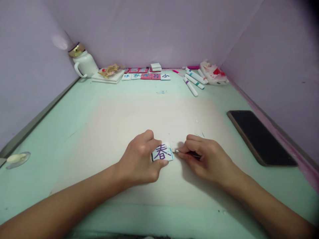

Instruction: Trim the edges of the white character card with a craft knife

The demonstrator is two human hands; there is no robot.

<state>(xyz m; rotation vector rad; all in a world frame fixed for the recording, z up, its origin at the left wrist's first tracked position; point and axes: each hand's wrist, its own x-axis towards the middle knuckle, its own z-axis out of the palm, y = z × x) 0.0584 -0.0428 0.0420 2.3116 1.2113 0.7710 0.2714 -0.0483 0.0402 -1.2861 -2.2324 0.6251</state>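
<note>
Near the table's middle, my left hand [142, 157] grips a small white tile [161, 152] by its top and bottom edges, thumb below and index finger above. A purple Chinese character is drawn on the tile, with a blue line along its right side. My right hand [203, 154] is closed in a pinch on a thin craft tool with a shiny metal collar [176, 151]. The tool's fine tip reaches the tile's right edge; I cannot tell whether it touches. Most of its handle is hidden in my palm. Tiny scraps lie around the tile.
A phone [260, 137] lies at right. Several markers [194, 79] and a plastic bag [213, 73] are at the back right. Lettered red and white tiles [146, 76] line the back. A white jug [86, 64] stands back left; a small clear dish [18, 160] sits far left.
</note>
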